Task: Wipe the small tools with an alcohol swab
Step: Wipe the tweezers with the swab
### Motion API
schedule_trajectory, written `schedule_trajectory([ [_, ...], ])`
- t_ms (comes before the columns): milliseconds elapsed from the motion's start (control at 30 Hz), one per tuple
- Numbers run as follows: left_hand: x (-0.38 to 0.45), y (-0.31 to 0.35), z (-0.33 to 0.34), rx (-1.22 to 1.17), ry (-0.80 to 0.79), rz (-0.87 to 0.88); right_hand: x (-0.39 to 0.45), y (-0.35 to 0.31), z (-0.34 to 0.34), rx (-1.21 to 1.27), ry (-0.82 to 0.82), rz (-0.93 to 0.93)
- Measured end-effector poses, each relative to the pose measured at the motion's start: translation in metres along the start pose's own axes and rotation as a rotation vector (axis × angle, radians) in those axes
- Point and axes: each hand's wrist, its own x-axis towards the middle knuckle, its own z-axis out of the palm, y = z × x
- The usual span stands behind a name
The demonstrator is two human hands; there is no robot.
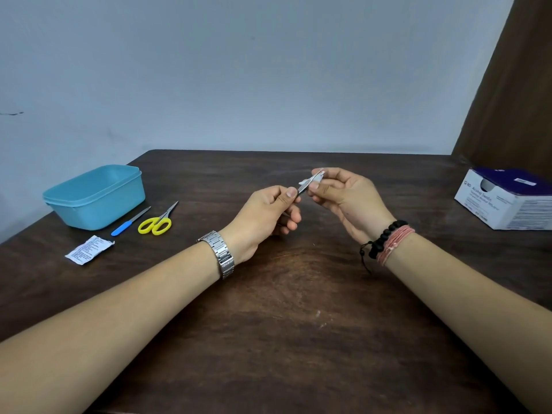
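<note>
Above the middle of the dark wooden table (268, 324), my left hand (265, 216) pinches the lower end of a thin metal tool (307, 184), which points up and to the right. My right hand (346, 198) pinches a white alcohol swab (319, 179) around the tool's upper end. What kind of tool it is I cannot tell, since fingers hide most of it. On the table at the left lie small yellow-handled scissors (156, 223) and a blue-handled nail file (129, 222), side by side.
A light blue plastic tub (95, 195) stands at the back left. A torn white swab wrapper (89, 250) lies in front of it. At the right edge stands a white and purple box of alcohol swabs (507, 198). A wall runs behind the table.
</note>
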Motion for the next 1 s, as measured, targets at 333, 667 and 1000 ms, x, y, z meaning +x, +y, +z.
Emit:
schedule_trajectory([
  [333,0.001,-0.003,-0.002,0.093,0.05,0.106,-0.001,0.001,-0.001,-0.089,0.022,0.037],
  [667,0.004,-0.005,-0.004,0.132,0.06,0.127,0.0,0.003,-0.001,-0.168,0.036,-0.001],
  [1000,0.001,-0.001,-0.001,0.14,0.02,0.141,0.002,0.0,-0.004,-0.145,0.062,-0.042],
])
